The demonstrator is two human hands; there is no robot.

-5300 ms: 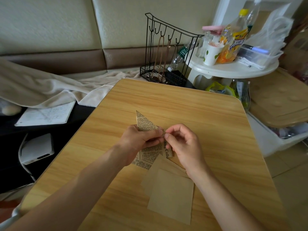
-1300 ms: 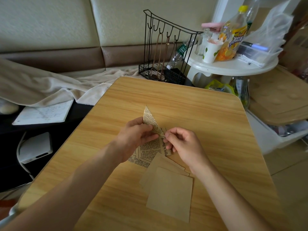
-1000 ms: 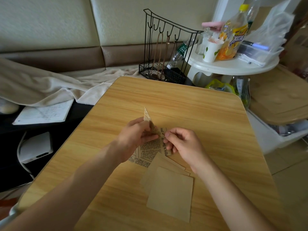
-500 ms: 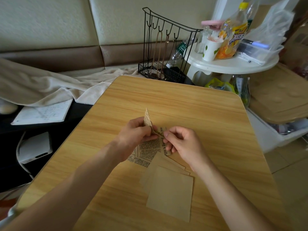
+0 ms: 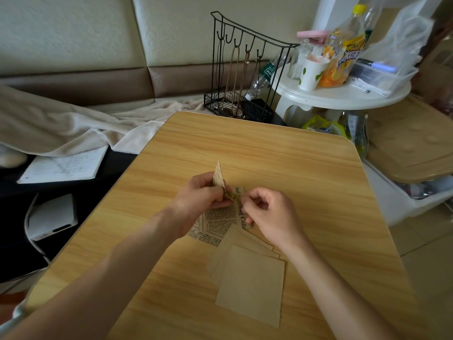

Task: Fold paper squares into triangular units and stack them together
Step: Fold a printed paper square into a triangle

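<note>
A newsprint-patterned folded unit is pinched above the wooden table by the left hand and right hand, over the paper squares; uneven finger pressure could skew the crease.

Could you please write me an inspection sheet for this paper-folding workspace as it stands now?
Surface: wooden table, light wood grain, rounded corners.
Job's things: newsprint-patterned piece held folded, tip pointing up; printed sheet flat beneath the hands; fanned plain brown squares nearer the person.
Clutter: nothing seen on the table beyond the papers.
Hands: left hand and right hand both pinch the folded piece.
Cables: one white cable by a white box at left.
Surroundings: wire rack, beige blanket, notebook, round white side table with bottle and paper cup.
</note>
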